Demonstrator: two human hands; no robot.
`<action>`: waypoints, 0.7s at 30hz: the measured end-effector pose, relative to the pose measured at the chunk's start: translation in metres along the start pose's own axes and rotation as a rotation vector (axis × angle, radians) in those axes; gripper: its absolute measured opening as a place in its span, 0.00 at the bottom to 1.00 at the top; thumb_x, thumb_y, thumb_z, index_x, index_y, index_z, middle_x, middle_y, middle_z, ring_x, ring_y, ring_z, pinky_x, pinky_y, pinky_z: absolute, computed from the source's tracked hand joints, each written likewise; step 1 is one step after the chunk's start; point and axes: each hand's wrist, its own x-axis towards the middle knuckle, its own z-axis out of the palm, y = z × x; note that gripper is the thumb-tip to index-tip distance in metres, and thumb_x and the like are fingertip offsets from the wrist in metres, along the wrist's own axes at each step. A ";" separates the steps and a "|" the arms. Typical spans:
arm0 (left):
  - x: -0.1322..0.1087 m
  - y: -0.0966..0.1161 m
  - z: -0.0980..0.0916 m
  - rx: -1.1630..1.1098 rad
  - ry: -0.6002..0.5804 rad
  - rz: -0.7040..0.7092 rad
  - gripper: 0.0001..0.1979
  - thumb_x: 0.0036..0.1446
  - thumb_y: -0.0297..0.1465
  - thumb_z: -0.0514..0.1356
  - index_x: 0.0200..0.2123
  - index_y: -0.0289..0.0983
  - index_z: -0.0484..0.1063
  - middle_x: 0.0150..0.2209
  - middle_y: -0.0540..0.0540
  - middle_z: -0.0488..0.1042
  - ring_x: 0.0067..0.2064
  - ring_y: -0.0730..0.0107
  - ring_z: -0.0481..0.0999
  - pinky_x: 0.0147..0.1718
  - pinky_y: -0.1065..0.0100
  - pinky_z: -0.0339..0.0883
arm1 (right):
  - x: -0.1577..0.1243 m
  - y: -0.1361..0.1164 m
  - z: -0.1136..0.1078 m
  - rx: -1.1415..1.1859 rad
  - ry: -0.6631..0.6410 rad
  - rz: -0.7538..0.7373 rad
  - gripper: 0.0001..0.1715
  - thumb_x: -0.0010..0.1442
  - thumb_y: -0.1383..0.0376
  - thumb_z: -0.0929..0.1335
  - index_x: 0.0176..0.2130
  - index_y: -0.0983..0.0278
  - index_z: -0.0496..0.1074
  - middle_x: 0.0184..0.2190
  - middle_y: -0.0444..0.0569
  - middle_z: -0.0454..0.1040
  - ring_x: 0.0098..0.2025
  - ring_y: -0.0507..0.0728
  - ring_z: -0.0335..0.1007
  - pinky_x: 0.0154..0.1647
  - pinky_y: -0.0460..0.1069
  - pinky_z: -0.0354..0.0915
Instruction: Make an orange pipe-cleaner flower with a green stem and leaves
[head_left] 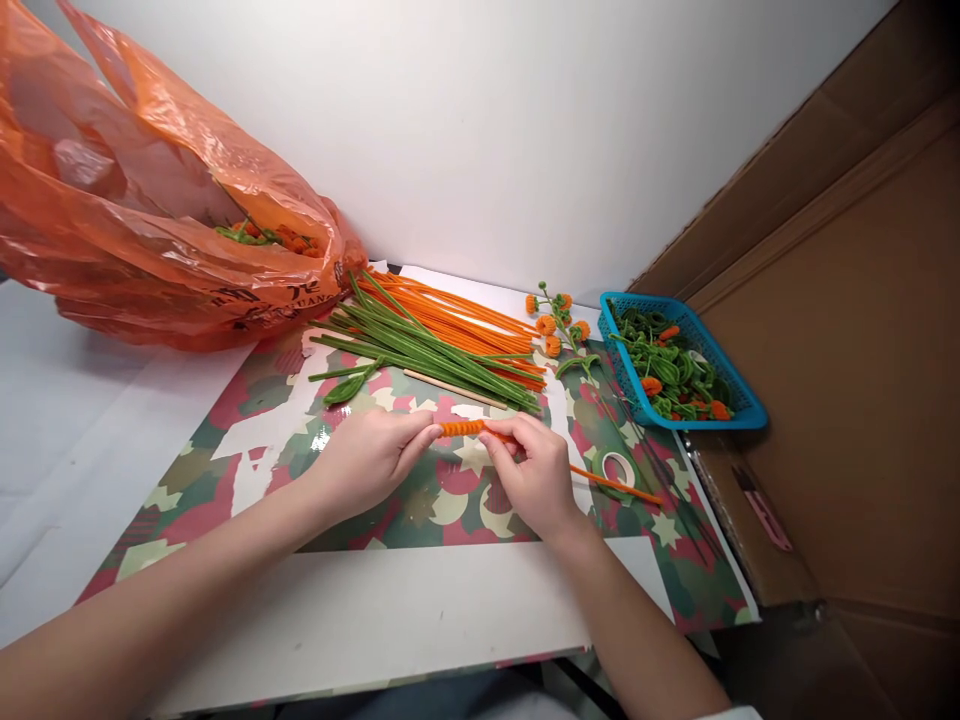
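Observation:
An orange pipe cleaner (460, 428) is wound into a tight coil between my two hands; whether a stick runs inside it I cannot tell. My left hand (371, 455) pinches the coil's left end with thumb and forefinger. At the other end, my right hand (536, 475) closes on the same pipe cleaner, whose straight tail sticks out to the right past the palm. Just beyond my fingers lie a thin wooden stick (454, 389), a bundle of green pipe cleaners (442, 365) and a bundle of orange pipe cleaners (457, 315). A green leaf shape (351, 387) rests beside them.
An orange plastic bag (172, 250) with orange and green pieces inside stands at left. A finished flower stem (559, 320) lies at the back. On the right are a blue basket (739, 385) of green pieces, a tape roll (619, 470), a pink cutter (765, 515) and a cardboard wall (847, 350).

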 end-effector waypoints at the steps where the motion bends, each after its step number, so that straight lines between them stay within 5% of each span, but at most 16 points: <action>1: -0.001 0.000 0.002 0.013 0.025 0.001 0.17 0.64 0.38 0.44 0.23 0.40 0.53 0.17 0.52 0.57 0.20 0.68 0.56 0.24 0.67 0.44 | 0.000 -0.001 0.000 0.018 0.002 0.000 0.07 0.61 0.66 0.67 0.35 0.63 0.76 0.24 0.46 0.71 0.25 0.53 0.65 0.29 0.49 0.62; 5: -0.003 0.000 0.007 0.033 0.113 0.034 0.17 0.65 0.36 0.43 0.23 0.40 0.52 0.17 0.52 0.56 0.21 0.68 0.57 0.24 0.67 0.46 | -0.001 -0.003 0.000 0.118 0.035 -0.014 0.10 0.62 0.67 0.66 0.39 0.63 0.77 0.32 0.51 0.78 0.32 0.55 0.72 0.32 0.50 0.67; 12: -0.006 0.006 0.011 -0.132 0.228 0.065 0.16 0.65 0.32 0.44 0.23 0.40 0.51 0.18 0.54 0.54 0.20 0.71 0.56 0.23 0.69 0.50 | -0.004 -0.009 0.005 0.294 0.177 0.027 0.09 0.57 0.69 0.69 0.37 0.61 0.81 0.31 0.49 0.81 0.32 0.56 0.76 0.31 0.49 0.72; 16: -0.008 0.010 0.013 -0.269 0.250 0.051 0.17 0.66 0.31 0.44 0.23 0.40 0.52 0.19 0.55 0.53 0.20 0.73 0.55 0.21 0.70 0.49 | -0.005 -0.011 0.008 0.528 0.200 0.264 0.06 0.53 0.67 0.72 0.34 0.62 0.81 0.30 0.49 0.81 0.26 0.54 0.75 0.27 0.49 0.72; 21: -0.010 0.009 0.014 -0.421 0.212 0.027 0.18 0.67 0.33 0.43 0.22 0.40 0.53 0.20 0.55 0.53 0.21 0.74 0.54 0.21 0.71 0.50 | 0.002 -0.005 0.007 0.867 0.059 0.540 0.06 0.45 0.63 0.76 0.26 0.63 0.80 0.21 0.45 0.78 0.20 0.52 0.72 0.23 0.47 0.71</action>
